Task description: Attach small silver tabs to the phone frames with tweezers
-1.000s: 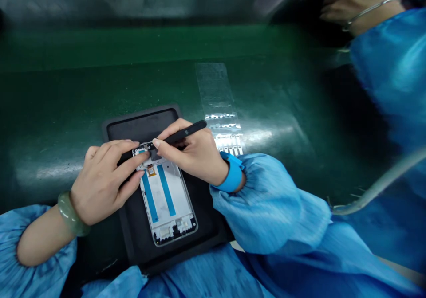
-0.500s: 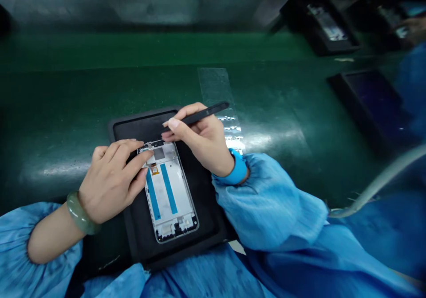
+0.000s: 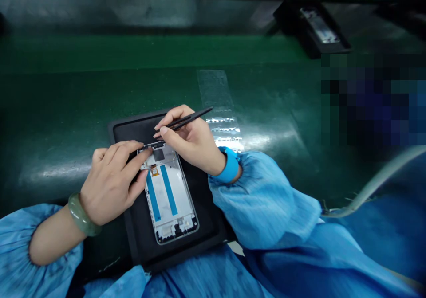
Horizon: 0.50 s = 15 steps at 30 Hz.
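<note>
A phone frame [image 3: 181, 189] lies face down in a black tray [image 3: 133, 131], its inside showing two blue strips and a small orange flex cable [image 3: 155, 170]. My left hand [image 3: 111, 180] grips its upper left corner, index fingertip on the inner surface and thumb along the left side. Black tweezers [image 3: 195, 115] are pinched in my right hand [image 3: 203, 149], over the top end of the frame. Their back end points up to the right. The tips are hidden behind my fingers, so I cannot tell whether they touch anything.
On the green bench [image 3: 83, 111], a clear plastic sheet [image 3: 214, 87] with rows of small pieces lies beyond my right hand. Another black tray [image 3: 333, 49] holding a phone frame [image 3: 321, 27] stands at the back right. A pale cable [image 3: 376, 185] curves along the right side.
My right hand has shifted slightly left with the tweezers, which have turned so both arms now show. My left hand and the phone frame have stayed in place.
</note>
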Tool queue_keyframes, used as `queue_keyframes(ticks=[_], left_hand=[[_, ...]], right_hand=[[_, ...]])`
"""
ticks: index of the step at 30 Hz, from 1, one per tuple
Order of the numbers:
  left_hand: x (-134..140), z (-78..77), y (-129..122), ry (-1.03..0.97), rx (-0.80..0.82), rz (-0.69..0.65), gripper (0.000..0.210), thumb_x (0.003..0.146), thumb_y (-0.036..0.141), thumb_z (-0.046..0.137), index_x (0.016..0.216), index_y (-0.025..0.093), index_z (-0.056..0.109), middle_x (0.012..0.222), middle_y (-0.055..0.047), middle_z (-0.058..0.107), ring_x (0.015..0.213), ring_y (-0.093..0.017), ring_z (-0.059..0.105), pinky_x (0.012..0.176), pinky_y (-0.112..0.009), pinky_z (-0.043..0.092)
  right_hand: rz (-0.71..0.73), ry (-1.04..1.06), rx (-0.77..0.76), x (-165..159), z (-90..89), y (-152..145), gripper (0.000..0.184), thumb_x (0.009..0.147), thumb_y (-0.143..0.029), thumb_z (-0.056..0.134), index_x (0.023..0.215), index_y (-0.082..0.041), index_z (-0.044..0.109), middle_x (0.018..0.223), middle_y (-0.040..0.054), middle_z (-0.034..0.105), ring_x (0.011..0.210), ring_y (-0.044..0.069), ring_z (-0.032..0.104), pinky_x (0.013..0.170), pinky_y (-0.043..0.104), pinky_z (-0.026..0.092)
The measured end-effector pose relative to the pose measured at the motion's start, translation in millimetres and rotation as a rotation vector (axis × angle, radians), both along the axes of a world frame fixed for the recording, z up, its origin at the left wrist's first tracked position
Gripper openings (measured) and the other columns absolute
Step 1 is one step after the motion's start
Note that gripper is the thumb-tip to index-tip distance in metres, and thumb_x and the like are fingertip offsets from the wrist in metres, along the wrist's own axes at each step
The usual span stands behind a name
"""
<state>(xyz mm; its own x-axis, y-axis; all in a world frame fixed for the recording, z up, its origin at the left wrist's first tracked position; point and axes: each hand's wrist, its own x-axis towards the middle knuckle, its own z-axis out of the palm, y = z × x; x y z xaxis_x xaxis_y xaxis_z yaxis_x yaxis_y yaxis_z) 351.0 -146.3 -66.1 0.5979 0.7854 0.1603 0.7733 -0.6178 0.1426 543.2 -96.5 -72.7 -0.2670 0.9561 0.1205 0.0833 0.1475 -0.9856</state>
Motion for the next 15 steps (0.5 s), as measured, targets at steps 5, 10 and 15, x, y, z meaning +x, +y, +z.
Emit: queue_keyframes(ticks=[5, 10, 15], left_hand=[[0.6, 0.7, -0.9, -0.003, 0.004, -0.004, 0.034, 0.087, 0.030, 0.046, 0.118, 0.018, 0.054, 0.116, -0.010, 0.057, 0.104, -0.027, 0.053, 0.074, -0.041, 0.035], [1.9, 0.9, -0.8, -0.004, 0.022, 0.003, 0.033, 0.087, 0.028, 0.045, 0.117, 0.018, 0.054, 0.116, -0.010, 0.057, 0.105, -0.027, 0.053, 0.073, -0.040, 0.035], [2.7, 0.4, -1.2, -0.008, 0.026, 0.000, 0.033, 0.087, 0.028, 0.046, 0.117, 0.017, 0.054, 0.116, -0.010, 0.057, 0.104, -0.027, 0.054, 0.073, -0.040, 0.035]], right_hand=[[0.029, -0.051, 0.030, 1.2, 4.1, -2.3, 0.008, 0.079, -0.020, 0.056, 0.082, -0.017, 0.049, 0.077, -0.0010, 0.055, 0.068, 0.009, 0.059, 0.058, 0.021, 0.049], [0.033, -0.081, 0.073, 0.7, 4.9, -3.6, 0.007, 0.077, -0.017, 0.056, 0.081, -0.016, 0.051, 0.075, -0.0016, 0.055, 0.066, 0.008, 0.058, 0.056, 0.018, 0.048], [0.032, -0.121, 0.099, -0.9, 3.6, -3.7, 0.007, 0.077, -0.017, 0.056, 0.082, -0.017, 0.051, 0.076, -0.0021, 0.056, 0.067, 0.008, 0.058, 0.060, 0.019, 0.049]])
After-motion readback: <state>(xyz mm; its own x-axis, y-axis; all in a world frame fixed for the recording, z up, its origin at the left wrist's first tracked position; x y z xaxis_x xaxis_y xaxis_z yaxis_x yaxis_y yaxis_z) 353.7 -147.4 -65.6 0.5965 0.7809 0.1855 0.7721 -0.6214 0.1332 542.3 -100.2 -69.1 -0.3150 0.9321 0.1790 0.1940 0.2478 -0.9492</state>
